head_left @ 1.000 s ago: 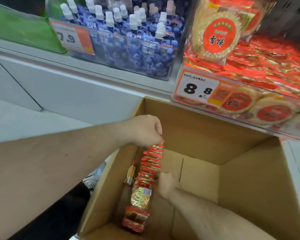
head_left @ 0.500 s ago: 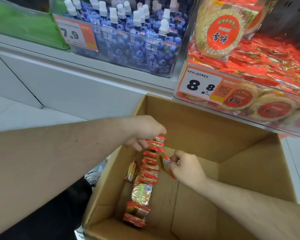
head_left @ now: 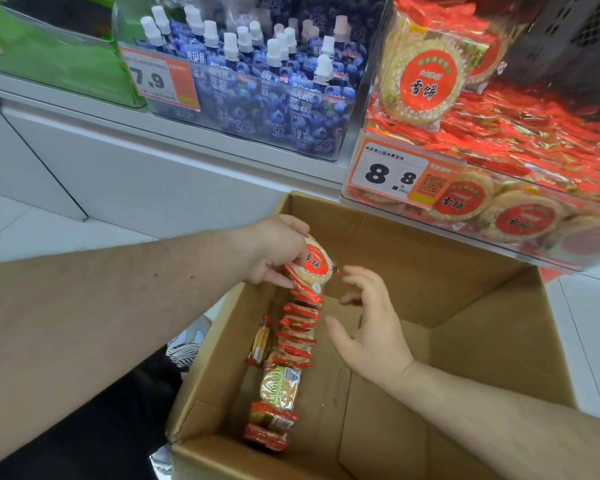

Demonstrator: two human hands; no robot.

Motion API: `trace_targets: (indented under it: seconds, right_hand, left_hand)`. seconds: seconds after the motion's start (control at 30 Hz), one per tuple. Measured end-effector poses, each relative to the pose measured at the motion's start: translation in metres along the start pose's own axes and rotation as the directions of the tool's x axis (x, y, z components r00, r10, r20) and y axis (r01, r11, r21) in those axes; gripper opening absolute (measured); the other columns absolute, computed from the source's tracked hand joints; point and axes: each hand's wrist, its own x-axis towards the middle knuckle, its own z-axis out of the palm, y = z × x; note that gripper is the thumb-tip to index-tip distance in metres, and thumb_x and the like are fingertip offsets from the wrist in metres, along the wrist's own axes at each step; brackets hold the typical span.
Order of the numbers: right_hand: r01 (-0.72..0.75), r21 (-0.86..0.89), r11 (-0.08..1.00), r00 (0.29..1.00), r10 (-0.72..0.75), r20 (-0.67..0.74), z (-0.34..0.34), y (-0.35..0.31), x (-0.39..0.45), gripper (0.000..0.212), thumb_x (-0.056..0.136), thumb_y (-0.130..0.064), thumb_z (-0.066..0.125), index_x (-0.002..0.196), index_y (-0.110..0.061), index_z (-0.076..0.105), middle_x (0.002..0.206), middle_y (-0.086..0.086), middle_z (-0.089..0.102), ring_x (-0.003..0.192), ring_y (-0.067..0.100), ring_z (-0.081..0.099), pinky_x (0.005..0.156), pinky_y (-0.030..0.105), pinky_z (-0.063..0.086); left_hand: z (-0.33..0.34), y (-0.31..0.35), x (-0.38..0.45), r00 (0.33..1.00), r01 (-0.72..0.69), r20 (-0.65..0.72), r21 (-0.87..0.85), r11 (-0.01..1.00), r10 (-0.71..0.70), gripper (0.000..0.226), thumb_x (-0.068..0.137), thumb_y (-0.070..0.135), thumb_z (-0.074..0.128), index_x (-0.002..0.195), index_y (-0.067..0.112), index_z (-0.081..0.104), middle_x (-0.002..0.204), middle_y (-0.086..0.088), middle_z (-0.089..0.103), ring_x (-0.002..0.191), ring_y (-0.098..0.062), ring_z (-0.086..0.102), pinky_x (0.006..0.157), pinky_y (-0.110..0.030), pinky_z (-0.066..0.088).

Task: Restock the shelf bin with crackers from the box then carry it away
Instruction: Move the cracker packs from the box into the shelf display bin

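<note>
Open cardboard box (head_left: 465,306) on the floor, seen from above, filling the frame from centre toward 5 o'clock; a row of rice cracker packets (head_left: 284,368) in red and clear wrappers lies along its left inner wall, running from 6 o'clock up toward the centre; one further packet (head_left: 260,341) stands on edge just beside the row, against the wall. Left hand (head_left: 274,251) enters from 9 o'clock, its grip closed on the top cracker packet (head_left: 314,263) of the row, whose round red label faces the camera; this packet is raised to the level of the box rim. Right hand (head_left: 371,327) enters from 4 o'clock, grip released, fingers spread and curled, just beside the row and the raised packet; contact cannot be told. At 2 o'clock, the clear shelf bin (head_left: 499,223) overhangs the far right corner of the box, heaped with matching cracker packets, with a price tag (head_left: 394,174) reading 8.8 on its front. At 12 o'clock, a second clear bin of blueberry jelly pouches (head_left: 267,88) with white caps, tagged 7.9 (head_left: 160,79); at 10 o'clock, a green bin (head_left: 49,57), blurred.
</note>
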Motion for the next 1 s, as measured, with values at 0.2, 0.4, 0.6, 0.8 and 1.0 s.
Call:
trace_targets:
  seconds: [0.2, 0.4, 0.6, 0.8, 1.0]
  right_hand:
    - [-0.659, -0.368, 0.656, 0.507, 0.748, 0.427, 0.079, 0.037, -0.023, 0.008, 0.091, -0.029, 0.058, 0.098, -0.026, 0.056, 0.093, -0.007, 0.063, 0.085, 0.013, 0.058, 0.079, 0.025, 0.050]
    - [-0.943, -0.165, 0.289, 0.207, 0.897, 0.391, 0.145, 0.058, -0.043, 0.040, 0.071, -0.019, 0.085, 0.102, -0.017, 0.060, 0.108, 0.001, 0.069, 0.097, 0.018, 0.067, 0.079, 0.026, 0.056]
    - [-0.977, -0.081, 0.197, 0.154, 0.916, 0.371, 0.146, 0.066, -0.043, 0.051, 0.066, -0.015, 0.087, 0.104, -0.016, 0.054, 0.102, 0.000, 0.066, 0.094, 0.018, 0.065, 0.073, 0.028, 0.057]
    - [-0.987, 0.022, 0.160, 0.153, 0.881, 0.448, 0.102, 0.082, -0.045, 0.024, 0.073, 0.000, 0.080, 0.084, -0.009, 0.060, 0.084, 0.008, 0.069, 0.070, 0.019, 0.067, 0.058, 0.027, 0.057]
    - [-0.988, 0.066, 0.138, 0.152, 0.867, 0.475, 0.062, 0.080, -0.042, 0.012, 0.074, -0.001, 0.078, 0.083, -0.002, 0.070, 0.074, 0.010, 0.073, 0.054, 0.019, 0.060, 0.050, 0.029, 0.046]
  left_hand:
    - [-0.007, -0.005, 0.009, 0.997, -0.074, 0.033, 0.099, 0.992, 0.071, 0.055, 0.086, -0.011, 0.055, 0.116, 0.035, 0.054, 0.120, -0.005, 0.059, 0.093, -0.020, 0.065, 0.059, -0.029, 0.059]
    - [-0.006, -0.010, 0.019, 0.995, -0.070, 0.079, 0.140, 0.988, 0.059, 0.063, 0.083, -0.013, 0.061, 0.122, 0.035, 0.053, 0.122, -0.008, 0.059, 0.103, -0.025, 0.063, 0.061, -0.030, 0.060]
    - [-0.003, -0.010, 0.024, 0.994, -0.061, 0.103, 0.187, 0.980, 0.043, 0.064, 0.084, -0.013, 0.059, 0.120, 0.039, 0.052, 0.122, -0.007, 0.058, 0.104, -0.025, 0.062, 0.055, -0.025, 0.056]
    - [-0.001, -0.002, 0.014, 0.990, -0.108, 0.110, 0.211, 0.972, 0.086, 0.077, 0.084, -0.015, 0.057, 0.132, 0.045, 0.048, 0.124, -0.003, 0.051, 0.103, -0.024, 0.059, 0.055, -0.027, 0.056]
    - [0.002, 0.006, -0.003, 0.979, -0.192, 0.110, 0.210, 0.959, 0.172, 0.084, 0.082, -0.016, 0.052, 0.136, 0.048, 0.043, 0.141, 0.000, 0.043, 0.102, -0.025, 0.058, 0.055, -0.028, 0.054]
